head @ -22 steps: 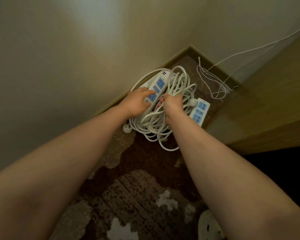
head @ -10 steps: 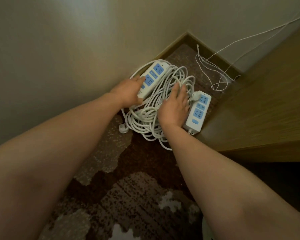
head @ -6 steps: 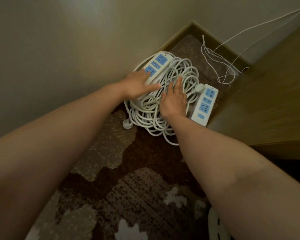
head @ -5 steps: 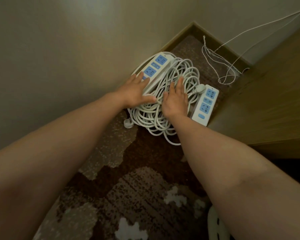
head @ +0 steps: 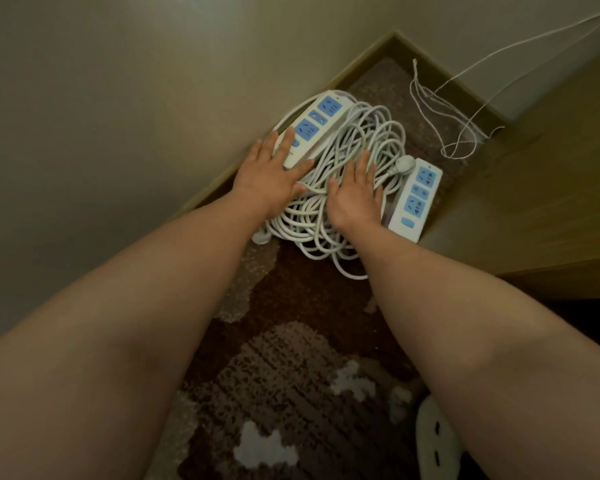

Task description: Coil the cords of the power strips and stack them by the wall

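Two white power strips with blue sockets lie on the carpet in the corner by the wall. One power strip (head: 319, 119) rests on top of the pile of coiled white cords (head: 357, 147), close to the wall. The second power strip (head: 417, 199) lies flat to the right of the pile, with a white plug (head: 403, 165) at its far end. My left hand (head: 270, 174) lies flat, fingers straight, on the near end of the upper strip and the cords. My right hand (head: 355, 192) presses flat on the coils.
A wooden cabinet (head: 534, 188) stands right of the pile. Thin white string (head: 444, 116) lies loose in the corner and runs up the wall. Another plug (head: 261, 237) pokes out at the pile's near left. A white slipper (head: 437, 441) shows at the bottom right on the patterned carpet.
Both hands let go of the strip and cords and flattened out on top of the pile. The upper strip now sits closer along the wall.
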`<state>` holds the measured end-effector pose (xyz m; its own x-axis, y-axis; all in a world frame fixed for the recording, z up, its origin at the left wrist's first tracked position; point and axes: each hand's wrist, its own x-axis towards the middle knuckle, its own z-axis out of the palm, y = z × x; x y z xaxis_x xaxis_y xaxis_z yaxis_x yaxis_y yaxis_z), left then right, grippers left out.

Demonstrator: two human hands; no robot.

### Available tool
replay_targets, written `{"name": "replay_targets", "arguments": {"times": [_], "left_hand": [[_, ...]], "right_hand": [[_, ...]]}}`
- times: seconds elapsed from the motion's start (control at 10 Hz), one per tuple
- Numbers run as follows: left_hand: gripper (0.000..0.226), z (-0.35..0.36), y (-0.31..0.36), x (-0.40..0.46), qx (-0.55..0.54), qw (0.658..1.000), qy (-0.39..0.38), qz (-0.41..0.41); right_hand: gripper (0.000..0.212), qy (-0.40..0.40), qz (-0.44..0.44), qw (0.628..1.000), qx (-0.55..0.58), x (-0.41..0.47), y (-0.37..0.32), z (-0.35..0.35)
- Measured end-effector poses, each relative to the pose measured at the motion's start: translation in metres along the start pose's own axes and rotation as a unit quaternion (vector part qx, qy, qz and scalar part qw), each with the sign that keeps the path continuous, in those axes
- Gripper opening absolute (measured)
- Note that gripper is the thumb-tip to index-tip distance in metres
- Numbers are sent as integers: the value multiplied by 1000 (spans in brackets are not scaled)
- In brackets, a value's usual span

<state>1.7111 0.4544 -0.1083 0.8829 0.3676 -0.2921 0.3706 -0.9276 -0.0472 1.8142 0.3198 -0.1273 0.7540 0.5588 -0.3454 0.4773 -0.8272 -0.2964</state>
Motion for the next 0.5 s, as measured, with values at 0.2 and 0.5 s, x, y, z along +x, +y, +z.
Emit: {"name": "replay_targets", "arguments": {"times": [0.2, 0.5], "left_hand": [[61, -28, -9, -31, -138, 990, -15, 13], [38, -76, -32, -215, -248, 968, -7, 45]], "right_hand": [[53, 50, 35, 996, 57, -16, -11, -29], [25, 200, -4, 881, 430, -127, -72, -132]]}}
